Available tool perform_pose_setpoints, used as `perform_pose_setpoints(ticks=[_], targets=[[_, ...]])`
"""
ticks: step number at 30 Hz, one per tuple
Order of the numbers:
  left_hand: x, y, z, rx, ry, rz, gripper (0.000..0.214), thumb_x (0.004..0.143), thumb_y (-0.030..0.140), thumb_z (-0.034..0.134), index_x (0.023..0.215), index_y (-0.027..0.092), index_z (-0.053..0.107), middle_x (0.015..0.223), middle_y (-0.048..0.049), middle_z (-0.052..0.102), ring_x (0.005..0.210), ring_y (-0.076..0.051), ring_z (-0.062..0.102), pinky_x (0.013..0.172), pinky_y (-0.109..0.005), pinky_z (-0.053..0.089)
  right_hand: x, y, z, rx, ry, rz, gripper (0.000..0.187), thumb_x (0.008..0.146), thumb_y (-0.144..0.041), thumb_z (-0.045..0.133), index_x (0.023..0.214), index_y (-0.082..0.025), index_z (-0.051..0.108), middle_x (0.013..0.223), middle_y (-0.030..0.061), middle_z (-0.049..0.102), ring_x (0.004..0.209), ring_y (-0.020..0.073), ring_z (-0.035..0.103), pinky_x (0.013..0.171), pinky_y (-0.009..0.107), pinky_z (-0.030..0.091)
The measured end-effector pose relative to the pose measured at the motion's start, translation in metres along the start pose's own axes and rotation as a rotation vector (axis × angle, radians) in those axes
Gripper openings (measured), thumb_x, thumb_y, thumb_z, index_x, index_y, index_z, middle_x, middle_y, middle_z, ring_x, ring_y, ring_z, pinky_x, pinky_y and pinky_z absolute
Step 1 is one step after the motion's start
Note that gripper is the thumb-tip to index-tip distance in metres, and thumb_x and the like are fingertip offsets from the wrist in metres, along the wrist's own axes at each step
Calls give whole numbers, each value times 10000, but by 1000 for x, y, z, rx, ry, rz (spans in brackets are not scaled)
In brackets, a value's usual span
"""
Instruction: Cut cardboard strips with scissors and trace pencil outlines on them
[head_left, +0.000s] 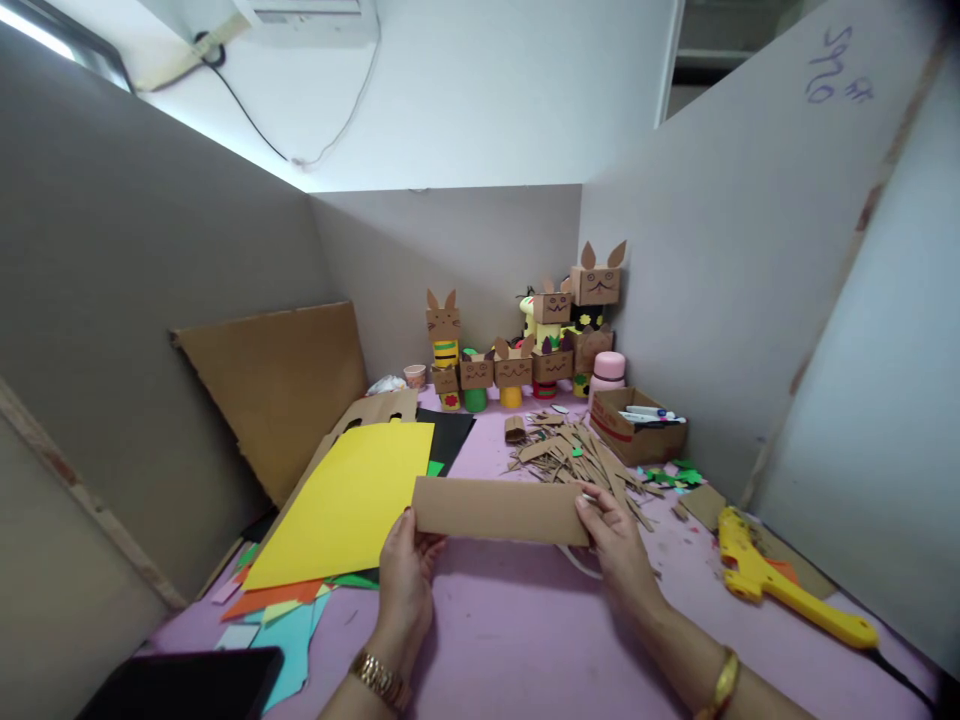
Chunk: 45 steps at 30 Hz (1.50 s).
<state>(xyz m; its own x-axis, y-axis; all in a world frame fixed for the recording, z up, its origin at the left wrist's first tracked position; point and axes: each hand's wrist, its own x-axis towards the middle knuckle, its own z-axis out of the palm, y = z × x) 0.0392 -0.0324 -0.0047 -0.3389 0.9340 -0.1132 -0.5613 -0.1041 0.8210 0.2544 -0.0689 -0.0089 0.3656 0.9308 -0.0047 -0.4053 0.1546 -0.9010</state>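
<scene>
A plain brown cardboard strip (499,511) is stretched level between my two hands, above the purple tabletop (502,630). At its left end my left hand (407,572) grips the lower corner, thumb on the front face. My right hand (615,545) pinches the right end, with the thumb in front and the fingers behind. Behind the strip lies a heap of thin cardboard scraps (574,455). To the left of it rests a large yellow paper sheet (352,500).
Cardboard animal figures (514,370) stand along the back, beside a pink bottle (607,372) and a box (637,430) of pens. A yellow glue gun (787,590) lies at right. A dark flat device (187,685) and coloured paper pieces (289,640) sit at left.
</scene>
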Motion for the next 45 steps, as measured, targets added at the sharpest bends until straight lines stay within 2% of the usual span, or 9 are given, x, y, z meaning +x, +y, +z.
perform_pose_setpoints(ticks=[4, 10, 15, 19, 23, 32, 36, 40, 45], targets=[[0, -2, 0, 51, -73, -3, 151, 714, 264, 664, 793, 158, 591, 626, 40, 627, 504, -80, 577, 438, -160, 471, 4, 1, -1, 16, 11, -2, 496, 635, -507, 723, 1032, -243, 588, 718, -31, 658, 526, 124, 576, 384, 176, 411], [-5, -6, 2, 143, -183, -32, 338, 611, 215, 761, 909, 136, 624, 759, 6, 660, 550, -70, 575, 446, -143, 474, 6, 1, -2, 100, 32, -13, 394, 691, -517, 683, 949, -240, 573, 696, -40, 668, 542, 123, 600, 390, 172, 407], [-13, -9, 6, 164, -235, -58, 373, 656, 226, 732, 999, 174, 593, 888, -20, 667, 617, -78, 609, 507, -151, 498, 1, 0, 3, 161, -74, 5, 399, 664, -535, 707, 873, -217, 586, 695, -19, 700, 535, 113, 615, 435, 174, 427], [-25, -10, 11, 196, -328, -115, 512, 642, 221, 745, 1117, 210, 553, 987, -49, 673, 662, -116, 644, 525, -184, 506, -6, 5, 9, 91, -207, 43, 388, 570, -473, 801, 697, -141, 646, 625, 52, 706, 536, 143, 622, 447, 196, 424], [-33, -12, 12, 241, -406, -168, 551, 645, 220, 733, 1160, 195, 540, 980, -63, 686, 684, -156, 652, 512, -211, 496, -6, 9, 10, 26, -242, 42, 420, 580, -513, 776, 621, -106, 678, 535, 65, 681, 469, 134, 584, 428, 205, 384], [-38, -8, 6, 299, -615, -276, 424, 644, 171, 701, 1061, 176, 626, 904, -51, 697, 776, -205, 635, 633, -263, 486, 1, 6, 7, 29, -161, 33, 428, 566, -538, 768, 669, -162, 590, 481, -24, 628, 387, 90, 519, 403, 185, 351], [-34, 1, 4, 239, -743, -447, 241, 697, 291, 697, 908, 180, 663, 832, -44, 687, 720, -179, 626, 646, -258, 472, 4, 5, 5, 35, -157, 51, 410, 587, -530, 750, 651, -178, 550, 465, -49, 596, 369, 74, 485, 397, 177, 349], [-28, 7, 4, 197, -780, -525, 422, 752, 563, 569, 819, 160, 670, 804, -90, 687, 719, -184, 636, 677, -273, 466, 3, 6, 2, 6, -245, 88, 390, 599, -508, 750, 670, -172, 565, 470, -48, 587, 381, 79, 486, 395, 178, 347], [-37, 1, 8, 315, -831, -484, 280, 726, 403, 682, 832, 145, 654, 818, -102, 698, 707, -183, 640, 671, -267, 456, -7, 13, 5, -59, -428, 136, 399, 593, -497, 767, 651, -131, 618, 487, -9, 609, 367, 87, 484, 390, 193, 348]])
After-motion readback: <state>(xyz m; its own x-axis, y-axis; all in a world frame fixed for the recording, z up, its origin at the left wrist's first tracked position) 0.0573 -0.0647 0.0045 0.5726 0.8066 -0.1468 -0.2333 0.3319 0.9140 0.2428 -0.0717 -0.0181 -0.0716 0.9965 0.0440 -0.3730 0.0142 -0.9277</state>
